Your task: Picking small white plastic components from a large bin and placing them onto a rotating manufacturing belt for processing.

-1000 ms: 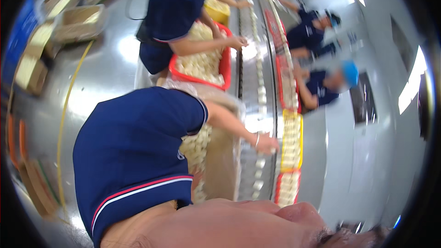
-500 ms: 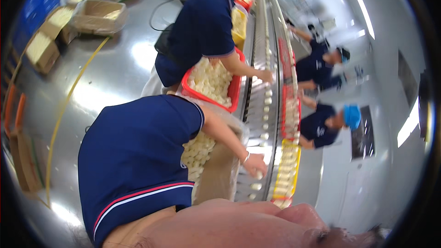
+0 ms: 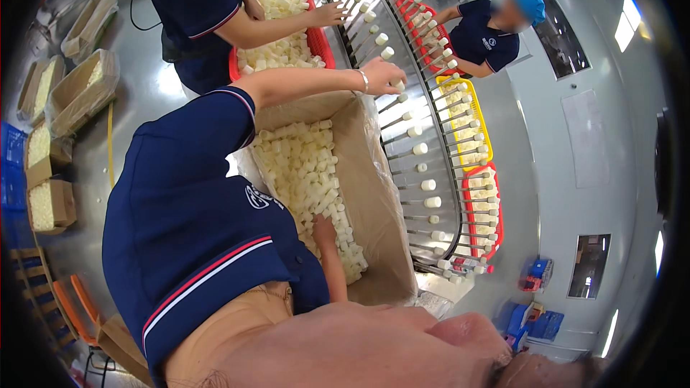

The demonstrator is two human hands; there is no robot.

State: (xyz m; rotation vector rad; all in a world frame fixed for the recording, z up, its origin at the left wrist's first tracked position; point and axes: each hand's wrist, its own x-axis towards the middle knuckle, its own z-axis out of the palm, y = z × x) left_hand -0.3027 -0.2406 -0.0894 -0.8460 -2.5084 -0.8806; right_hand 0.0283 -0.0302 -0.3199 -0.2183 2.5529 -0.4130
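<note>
Short off-white cylinders [image 3: 298, 169] heap in a plastic-lined carton [image 3: 368, 197], grip of the left hand [image 3: 381, 75] pinched on one near the metal rods [image 3: 410, 187], right hand [image 3: 325, 229] in the heap, its grip can't tell, small white emblem [image 3: 257, 197] on navy polo [image 3: 190, 194].

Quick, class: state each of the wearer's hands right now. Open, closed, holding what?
Left hand: closed, apparently holding a white piece.
Right hand: among loose white pieces in the box; open or closed cannot be told.
</note>
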